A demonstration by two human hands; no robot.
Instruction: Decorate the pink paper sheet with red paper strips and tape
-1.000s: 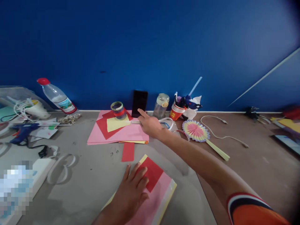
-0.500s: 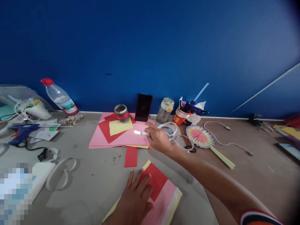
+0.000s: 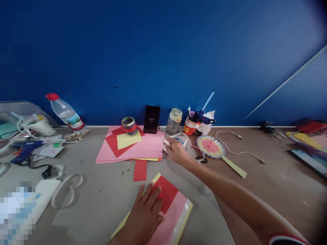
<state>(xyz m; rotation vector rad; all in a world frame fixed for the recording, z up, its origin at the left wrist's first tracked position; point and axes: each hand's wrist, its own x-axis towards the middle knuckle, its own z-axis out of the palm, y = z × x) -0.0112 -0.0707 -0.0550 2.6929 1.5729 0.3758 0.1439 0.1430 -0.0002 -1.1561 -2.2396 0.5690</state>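
Observation:
My left hand [image 3: 146, 212] lies flat with its fingers spread on a small stack of coloured paper near the front edge. On top of the stack is a red paper piece [image 3: 169, 197]; pink paper [image 3: 170, 217] and yellow edges show under and around it. My right hand [image 3: 176, 149] is closed around a white utility knife [image 3: 167, 143], of which only one end shows. It is just right of the large pink sheets [image 3: 150, 146], close to a white tape roll [image 3: 184, 137] and a clear drinking bottle [image 3: 173, 122].
A tape roll [image 3: 129, 126] sits on red and yellow paper. A phone [image 3: 151, 119] leans on the blue wall. Right are a red cup [image 3: 190, 126] of tools, a paper fan [image 3: 211, 147] and a cable [image 3: 237, 153]. Left are a tilted bottle [image 3: 67, 114] and a glue gun [image 3: 25, 151].
The knife's bright blade, seen pointing left before, no longer shows. My right hand has shifted slightly right relative to the pink sheets. The phone screen has lit up. My left hand stays on the paper.

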